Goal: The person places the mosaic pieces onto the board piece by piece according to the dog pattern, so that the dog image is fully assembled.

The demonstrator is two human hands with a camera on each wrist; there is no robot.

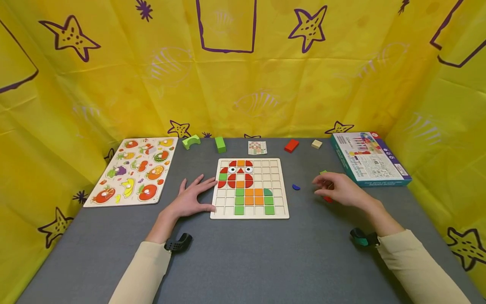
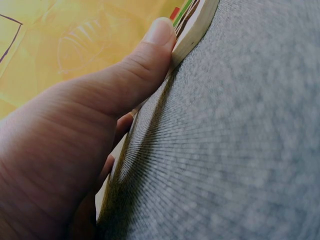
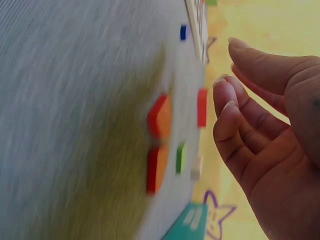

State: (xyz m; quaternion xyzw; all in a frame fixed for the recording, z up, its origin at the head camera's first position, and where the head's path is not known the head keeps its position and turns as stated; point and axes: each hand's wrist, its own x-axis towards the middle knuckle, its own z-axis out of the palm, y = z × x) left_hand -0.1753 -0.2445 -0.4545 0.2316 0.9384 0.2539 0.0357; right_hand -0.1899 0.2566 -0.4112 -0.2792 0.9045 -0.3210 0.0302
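A square wooden grid board [image 1: 268, 174] carries a picture of red, orange and green pieces with two round eyes. My left hand [image 1: 190, 197] lies at its left side, fingers spread, thumb and fingertips right at the edge. The left wrist view shows the thumb [image 2: 145, 62] against the board's side [image 2: 192, 42]. Right of the board, my right hand [image 1: 336, 188] hovers with loosely bent fingers and nothing visible between them. Below it are two red pieces [image 3: 160, 117] and a small green piece [image 3: 181, 157], partly hidden in the head view. A blue rounded piece [image 1: 296, 187] lies between board and hand.
Along the back stand a green arch block [image 1: 191, 142], a green block [image 1: 220, 145], a picture card [image 1: 257, 147], a red block [image 1: 291, 146] and a beige block [image 1: 317, 144]. A fruit puzzle board [image 1: 130, 169] lies left, a box [image 1: 370, 158] right. Yellow cloth surrounds the table.
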